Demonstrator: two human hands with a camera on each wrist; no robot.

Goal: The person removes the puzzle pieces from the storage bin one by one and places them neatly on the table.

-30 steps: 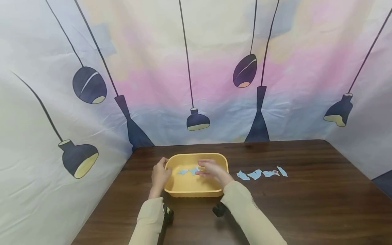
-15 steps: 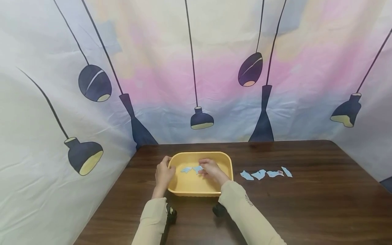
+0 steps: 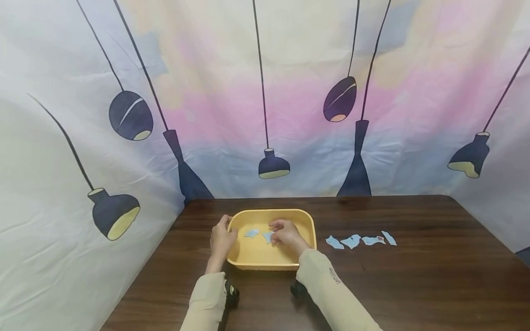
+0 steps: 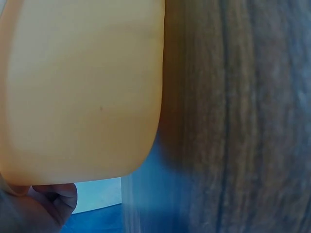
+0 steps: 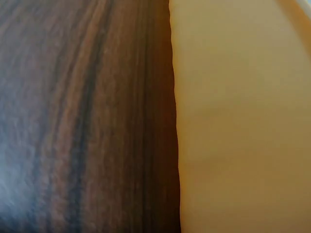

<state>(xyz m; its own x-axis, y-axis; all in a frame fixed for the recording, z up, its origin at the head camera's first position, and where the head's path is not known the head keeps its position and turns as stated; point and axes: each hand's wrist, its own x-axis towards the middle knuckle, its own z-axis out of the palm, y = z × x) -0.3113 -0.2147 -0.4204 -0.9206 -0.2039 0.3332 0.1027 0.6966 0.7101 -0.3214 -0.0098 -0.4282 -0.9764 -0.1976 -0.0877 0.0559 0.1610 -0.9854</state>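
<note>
– Head view?
– Yellow tray (image 3: 261,255) near desk's (image 3: 414,285) far edge, two blue scraps (image 3: 251,233) inside. Left grip (image 3: 222,239) clamped on tray's left rim; right grip (image 3: 286,235) at one scrap, pinched or not, cannot tell.
– Left wrist?
– Tray, fingers (image 4: 67,195) against it.
– Right wrist?
– Tray beside desk.

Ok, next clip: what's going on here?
A person's left hand grips the left end of a yellow tray on a wooden table. Their right hand reaches inside, its fingers at one of two pale blue scraps; whether they pinch it can't be told. The other scrap lies to its left. Four similar pieces lie in a row on the table, right of the tray.
</note>
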